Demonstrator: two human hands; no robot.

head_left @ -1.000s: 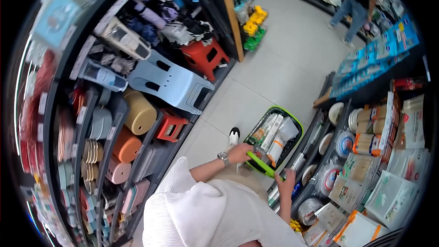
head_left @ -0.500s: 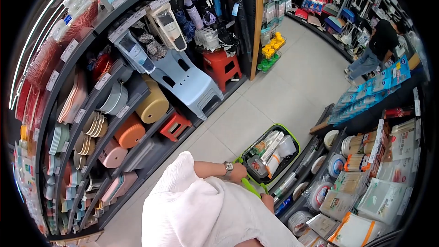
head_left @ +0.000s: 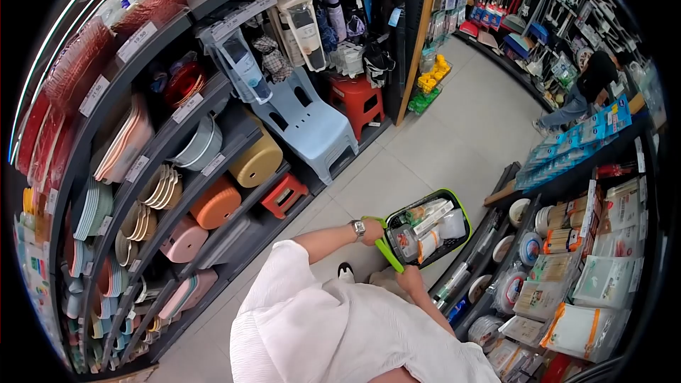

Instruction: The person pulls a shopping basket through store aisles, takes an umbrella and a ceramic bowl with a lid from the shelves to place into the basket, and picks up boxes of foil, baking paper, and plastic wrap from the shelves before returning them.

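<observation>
A black shopping basket (head_left: 464, 234) with a bright green rim is held out in front of me, several packaged goods inside. Among them lie a clear plastic box (head_left: 406, 242), a white translucent container (head_left: 452, 225) and a packet with an orange band (head_left: 428, 244). My left hand (head_left: 371, 231), a watch at its wrist, is closed around the near left part of the basket's green handle (head_left: 387, 250). Closed at the handle's other end is my right hand (head_left: 410, 280), its fingers partly hidden.
On the left, shelves hold basins (head_left: 198, 143), stools and a pale blue plastic chair (head_left: 312, 124). Shelves at right carry packaged disposables (head_left: 535, 294). Blue packets (head_left: 578, 135) hang at the aisle corner. Beyond them a person (head_left: 592, 81) stands near cleaning tools. The tiled floor (head_left: 397, 159) runs between.
The basket's handle has swung lower toward the near rim, and my hands have shifted with it. A shoe now shows beneath me. The view has moved slightly forward; the far person bends lower.
</observation>
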